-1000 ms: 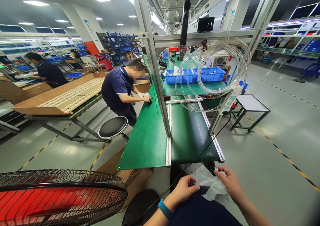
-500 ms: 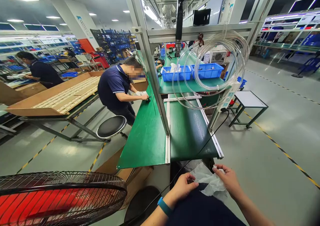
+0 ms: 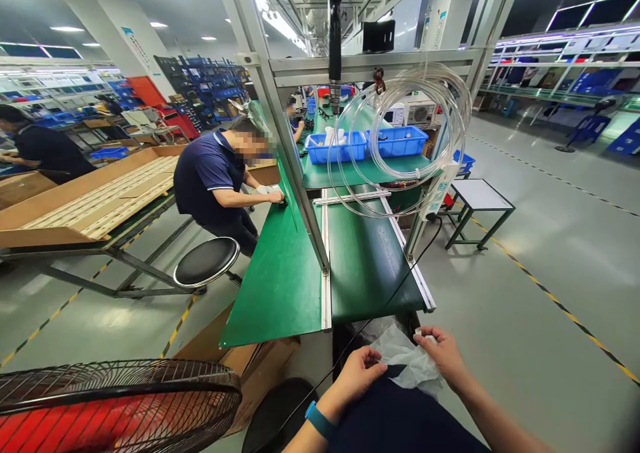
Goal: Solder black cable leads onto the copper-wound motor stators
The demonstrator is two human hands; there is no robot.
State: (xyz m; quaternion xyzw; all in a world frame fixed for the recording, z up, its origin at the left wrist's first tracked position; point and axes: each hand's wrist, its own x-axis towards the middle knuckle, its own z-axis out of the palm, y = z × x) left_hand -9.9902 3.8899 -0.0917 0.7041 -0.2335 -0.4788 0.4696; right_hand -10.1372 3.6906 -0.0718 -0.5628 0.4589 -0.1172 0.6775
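Note:
My left hand [image 3: 359, 375] and my right hand [image 3: 442, 353] both pinch a thin translucent plastic bag [image 3: 405, 359] held over my lap, just below the near end of the green conveyor belt [image 3: 367, 259]. The left fingers close on the bag's left edge. The right fingers grip its upper right corner, where something small and white shows. A blue band sits on my left wrist.
A green worktable [image 3: 283, 279] runs beside the belt, with a co-worker [image 3: 215, 179] bent over it. Blue bins [image 3: 367, 143], coiled clear tubing [image 3: 425, 139], a black stool [image 3: 206, 261], a red fan [image 3: 115, 406] and cardboard boxes stand around.
The view has shifted to the right, so everything slid left in the picture. My hands keep their hold on the bag, a little higher and further left in frame.

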